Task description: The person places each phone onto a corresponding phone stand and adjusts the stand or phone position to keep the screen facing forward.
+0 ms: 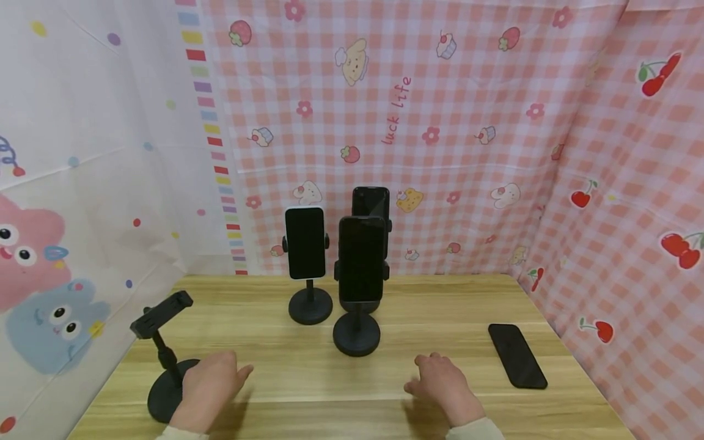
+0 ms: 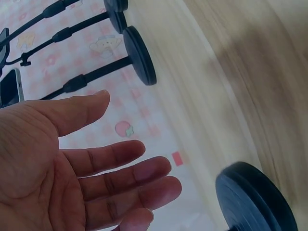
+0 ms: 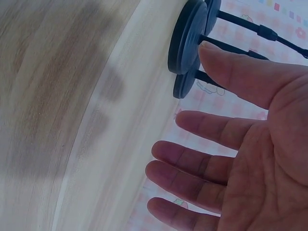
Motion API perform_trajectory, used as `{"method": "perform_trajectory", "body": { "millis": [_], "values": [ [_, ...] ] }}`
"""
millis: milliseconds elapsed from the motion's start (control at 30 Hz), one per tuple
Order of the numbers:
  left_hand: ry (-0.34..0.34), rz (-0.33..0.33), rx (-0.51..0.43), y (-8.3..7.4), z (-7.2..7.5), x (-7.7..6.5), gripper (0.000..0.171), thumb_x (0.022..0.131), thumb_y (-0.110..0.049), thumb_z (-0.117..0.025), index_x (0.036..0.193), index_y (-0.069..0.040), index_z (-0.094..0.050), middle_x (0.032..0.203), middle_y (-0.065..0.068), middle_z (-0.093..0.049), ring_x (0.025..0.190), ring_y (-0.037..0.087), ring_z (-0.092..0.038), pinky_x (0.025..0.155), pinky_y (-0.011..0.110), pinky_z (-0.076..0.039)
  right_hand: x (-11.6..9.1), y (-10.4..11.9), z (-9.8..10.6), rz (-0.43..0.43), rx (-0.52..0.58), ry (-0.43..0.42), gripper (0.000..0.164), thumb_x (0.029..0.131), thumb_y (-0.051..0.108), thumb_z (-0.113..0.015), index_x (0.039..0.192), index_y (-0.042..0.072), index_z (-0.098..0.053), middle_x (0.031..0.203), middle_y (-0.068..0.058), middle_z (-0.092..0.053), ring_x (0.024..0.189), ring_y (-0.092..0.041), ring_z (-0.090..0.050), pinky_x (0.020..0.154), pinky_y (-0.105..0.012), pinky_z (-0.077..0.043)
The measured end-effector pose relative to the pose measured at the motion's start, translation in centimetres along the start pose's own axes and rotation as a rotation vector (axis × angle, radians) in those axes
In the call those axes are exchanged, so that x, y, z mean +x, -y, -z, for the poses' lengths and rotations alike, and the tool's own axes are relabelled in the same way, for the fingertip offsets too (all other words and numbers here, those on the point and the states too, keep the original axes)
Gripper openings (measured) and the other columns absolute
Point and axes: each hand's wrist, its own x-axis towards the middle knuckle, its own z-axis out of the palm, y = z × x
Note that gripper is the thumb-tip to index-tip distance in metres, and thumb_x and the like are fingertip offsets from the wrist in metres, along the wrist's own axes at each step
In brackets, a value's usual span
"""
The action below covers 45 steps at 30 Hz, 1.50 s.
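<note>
My left hand (image 1: 211,386), fingers relaxed and holding nothing, is beside a black phone stand (image 1: 162,316) with no phone in its tilted clamp. The round base of that stand (image 2: 257,202) shows at the lower right of the left wrist view. My right hand (image 1: 444,388) is also free, its fingers loosely spread in the right wrist view. To its right a black phone (image 1: 518,356) lies flat on the wooden table (image 1: 308,373). Ahead of both hands, a front stand holds a dark phone (image 1: 361,260) upright.
A white-edged phone (image 1: 306,242) stands upright on a stand at the back left. Another dark phone (image 1: 371,200) is on a stand partly hidden behind the front one. A pink checked cloth (image 1: 440,79) hangs behind the table, and a white printed cloth (image 1: 110,201) hangs along the left.
</note>
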Motion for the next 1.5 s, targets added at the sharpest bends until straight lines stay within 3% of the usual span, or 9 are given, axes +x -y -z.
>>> {"method": "perform_trajectory", "body": {
  "millis": [367,533,700,867,1100,1500],
  "values": [
    [0.060,0.057,-0.041,3.3,0.5,-0.6,0.042,0.095,-0.042,-0.064,0.085,-0.002,-0.062,0.071,0.008,-0.058,0.064,0.024,-0.061,0.057,0.046,-0.050,0.0,0.2,0.2,-0.011,-0.001,0.016,0.050,0.079,0.029,-0.082,0.113,-0.004,-0.067,0.105,-0.023,-0.062,0.101,-0.044,-0.059,0.087,-0.056,-0.048],
    [0.071,0.057,-0.075,4.7,1.0,-1.1,0.044,0.096,-0.043,-0.062,0.080,-0.002,-0.066,0.072,0.009,-0.062,0.066,0.028,-0.065,0.062,0.051,-0.052,0.0,0.2,0.2,-0.005,0.000,0.011,0.049,0.079,0.028,-0.083,0.112,-0.004,-0.067,0.107,-0.023,-0.063,0.100,-0.044,-0.059,0.087,-0.056,-0.048],
    [0.047,0.053,-0.075,6.2,0.8,-1.5,0.048,0.098,-0.042,-0.058,0.070,-0.004,-0.066,0.060,0.008,-0.058,0.056,0.025,-0.060,0.056,0.044,-0.051,0.0,0.2,0.1,-0.001,-0.001,0.014,0.049,0.079,0.028,-0.082,0.112,-0.004,-0.067,0.107,-0.023,-0.063,0.099,-0.044,-0.060,0.086,-0.056,-0.048],
    [-0.033,0.050,-0.045,8.0,0.7,-1.8,0.047,0.098,-0.038,-0.059,0.063,-0.007,-0.064,0.053,0.004,-0.051,0.048,0.021,-0.054,0.049,0.039,-0.048,0.1,0.3,0.1,-0.007,-0.002,0.015,0.049,0.080,0.029,-0.082,0.113,-0.004,-0.066,0.108,-0.024,-0.063,0.100,-0.044,-0.060,0.087,-0.056,-0.048],
    [-0.054,0.110,-0.063,9.4,1.2,-1.4,0.050,0.100,-0.042,-0.055,0.073,-0.002,-0.065,0.061,0.006,-0.058,0.052,0.024,-0.057,0.049,0.047,-0.050,0.1,0.3,0.0,-0.008,0.003,0.015,0.050,0.079,0.029,-0.082,0.113,-0.004,-0.066,0.106,-0.023,-0.063,0.100,-0.044,-0.060,0.086,-0.056,-0.048],
    [-0.123,0.201,-0.200,10.2,1.5,-1.0,0.057,0.101,-0.048,-0.050,0.085,0.005,-0.064,0.072,0.019,-0.064,0.060,0.032,-0.061,0.051,0.050,-0.048,0.0,0.4,-0.1,-0.010,0.014,0.018,0.049,0.080,0.028,-0.082,0.113,-0.004,-0.066,0.106,-0.023,-0.062,0.099,-0.043,-0.060,0.086,-0.056,-0.048]
  ]
}}
